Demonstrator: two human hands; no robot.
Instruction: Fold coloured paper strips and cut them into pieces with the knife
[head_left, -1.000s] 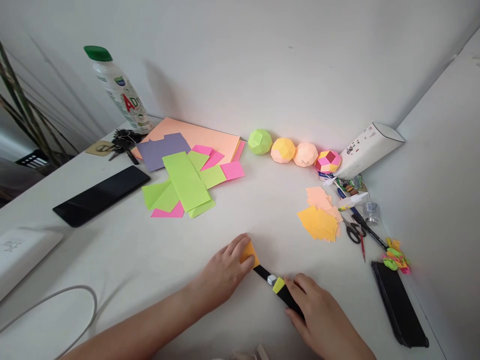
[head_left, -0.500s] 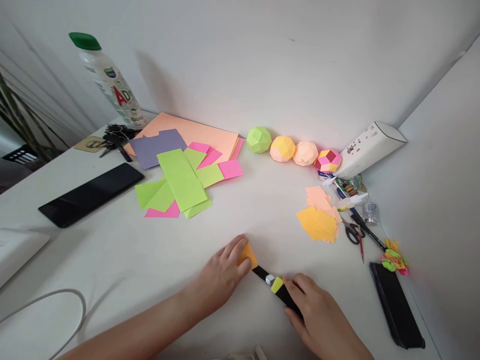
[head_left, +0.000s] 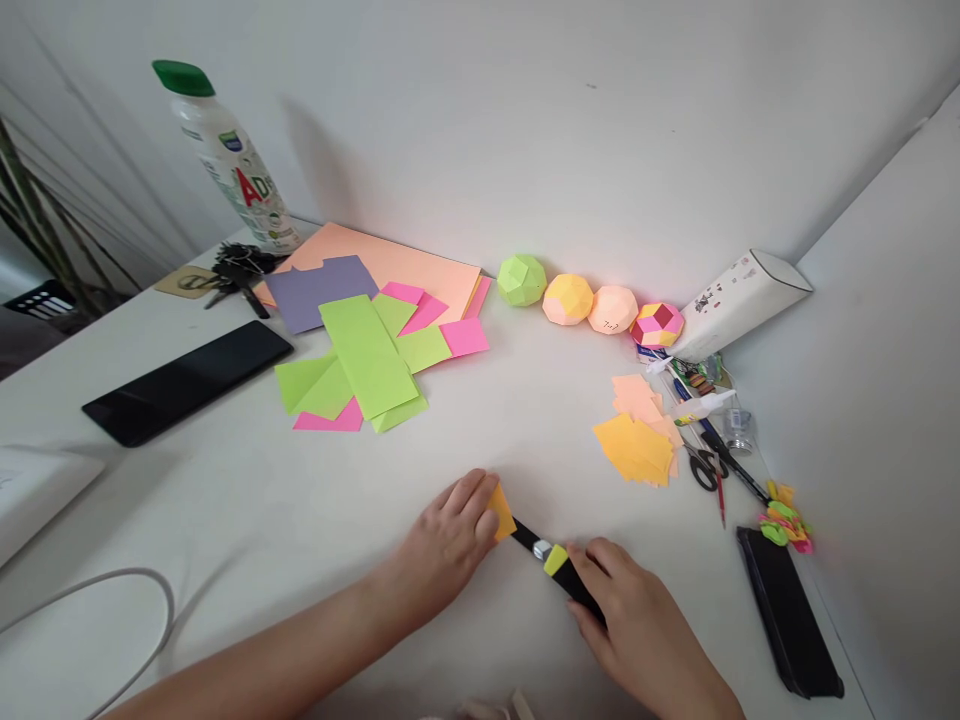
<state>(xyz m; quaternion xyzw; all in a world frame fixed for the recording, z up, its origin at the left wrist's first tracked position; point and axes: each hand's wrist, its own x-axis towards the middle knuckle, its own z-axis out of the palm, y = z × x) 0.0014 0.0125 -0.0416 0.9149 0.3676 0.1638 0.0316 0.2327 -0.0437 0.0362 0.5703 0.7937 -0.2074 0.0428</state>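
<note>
My left hand [head_left: 454, 525] has its fingers bent over a small orange piece of paper [head_left: 503, 517], gripping it at the table surface; much of the paper is hidden under the fingers. In my right hand [head_left: 637, 615] is a black and yellow utility knife [head_left: 556, 561], the fingers closed round its handle. The knife's dark front end meets the lower right edge of the orange paper. To the right lies a pile of cut orange pieces [head_left: 634, 450] with peach pieces [head_left: 636, 396] behind it.
Green paper sheets [head_left: 367, 360], a purple sheet [head_left: 319, 292] and a phone [head_left: 187, 383] lie left. Paper balls [head_left: 521, 280] line the wall. Scissors [head_left: 705, 468], a glue bottle [head_left: 701, 407] and a black case [head_left: 790, 612] sit right; a white bottle [head_left: 232, 165] stands back left.
Both hands hold nearly the same pose. The paper and knife have shifted very slightly to the right in view, and the whole view has moved a little.
</note>
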